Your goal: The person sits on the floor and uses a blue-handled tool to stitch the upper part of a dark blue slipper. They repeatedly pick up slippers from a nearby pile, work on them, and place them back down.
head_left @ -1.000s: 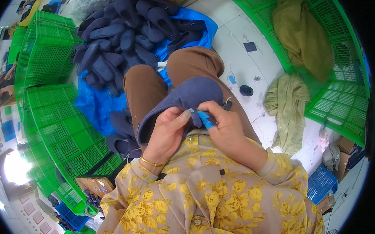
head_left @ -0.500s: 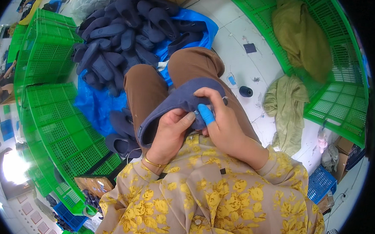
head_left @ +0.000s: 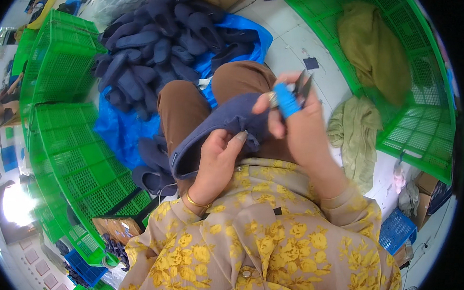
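Observation:
A navy fabric slipper [head_left: 212, 125] lies across my lap, its opening toward my left. My left hand [head_left: 216, 157] is closed on its near edge, the thumb pressing gathered cloth close to the toe end. My right hand [head_left: 297, 114], with blue tape round the thumb, is raised beside the toe end. Small thread snips [head_left: 302, 88] are held in it, the two dark pointed blades showing above the fingers and spread apart. Their handle is hidden in the palm, and the fingertips are slightly blurred.
Beyond my knees a heap of navy slippers [head_left: 136, 59] lies on a blue plastic sheet [head_left: 118, 138]. More slippers [head_left: 153, 177] rest by my left leg. Green crates [head_left: 82, 162] stand at left; another green crate [head_left: 418, 135] at right has olive cloth [head_left: 373, 52]. Pale green cloth [head_left: 355, 131] hangs nearby.
My right hand has lifted off the slipper's toe end, up and to the right, and the snips' blades now show in it. My left hand keeps its hold on the slipper.

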